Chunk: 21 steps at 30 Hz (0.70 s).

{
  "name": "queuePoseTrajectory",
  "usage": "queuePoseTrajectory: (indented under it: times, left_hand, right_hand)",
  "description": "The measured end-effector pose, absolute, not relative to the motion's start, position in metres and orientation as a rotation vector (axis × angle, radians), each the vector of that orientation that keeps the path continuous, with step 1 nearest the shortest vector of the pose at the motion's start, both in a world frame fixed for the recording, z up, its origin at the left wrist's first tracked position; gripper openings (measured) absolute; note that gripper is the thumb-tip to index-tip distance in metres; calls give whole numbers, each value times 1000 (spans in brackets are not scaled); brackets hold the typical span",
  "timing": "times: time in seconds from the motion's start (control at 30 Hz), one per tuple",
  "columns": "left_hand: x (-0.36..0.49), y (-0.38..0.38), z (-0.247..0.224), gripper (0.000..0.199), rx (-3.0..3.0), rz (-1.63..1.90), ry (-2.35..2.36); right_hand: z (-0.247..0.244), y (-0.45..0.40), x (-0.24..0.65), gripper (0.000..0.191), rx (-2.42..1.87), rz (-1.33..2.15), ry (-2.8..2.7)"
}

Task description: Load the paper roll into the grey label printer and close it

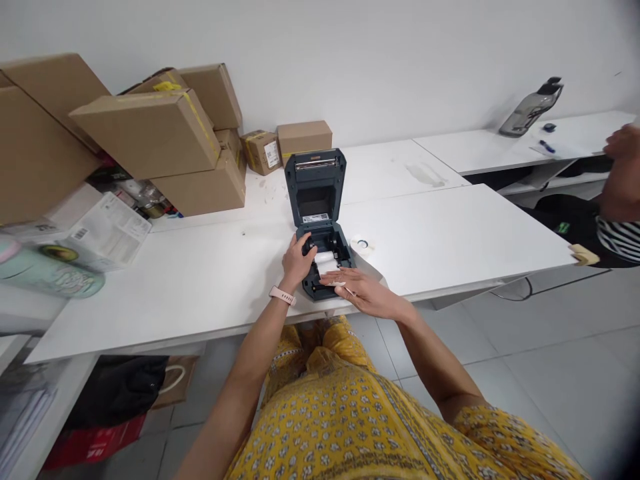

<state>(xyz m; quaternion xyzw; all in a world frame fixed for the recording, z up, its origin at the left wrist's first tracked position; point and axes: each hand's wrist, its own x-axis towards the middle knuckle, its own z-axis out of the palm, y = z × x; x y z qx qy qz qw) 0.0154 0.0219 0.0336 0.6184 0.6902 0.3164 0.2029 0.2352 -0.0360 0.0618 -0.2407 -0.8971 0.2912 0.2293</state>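
On the white table in front of me stands a dark label printer (303, 288), its lid (316, 180) raised and tilted back. Inside its bay lies a white paper roll (325, 257), with paper leading toward the printer's front. My left hand (298, 260) is curled over the printer's left wall, thumb and fingers at the inner roll holder. Stretched out nearly flat, the fingers of my right hand (363, 290) rest across the paper at the front, hiding part of it. Right beside the printer lies a small white roll (363, 245).
Cardboard boxes (145, 133) are stacked at the back left, near a mint-green bottle (55, 270). Two small boxes (305, 139) stand behind the printer. Far right are a clear bottle (533, 110), a pen (547, 146) and another person's arm (623, 173).
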Motion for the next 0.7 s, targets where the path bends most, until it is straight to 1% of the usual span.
queuePoseTrajectory:
  times: [0.23,0.4,0.47,0.53,0.6,0.7]
  left_hand:
    - [16,21,34,50,1733,871,1923]
    - [16,20,38,52,1713,852,1916]
    - [16,18,38,58,1689,816,1895]
    - [17,13,34,70,1652,806,1851]
    - [19,5,26,82,1611,852,1794]
    - [23,-11,12,92,1548,979,1694]
  right_hand:
    - [70,-51,239,46,-689,783,-2484]
    - [59,-57,238,43,-692,712,-2512]
    - [52,-62,237,42,-703,671,-2533]
    - [46,-67,237,42,-732,636,-2553]
    - [43,-72,237,42,-760,620,-2565]
    - [41,-76,238,42,-765,643,-2557]
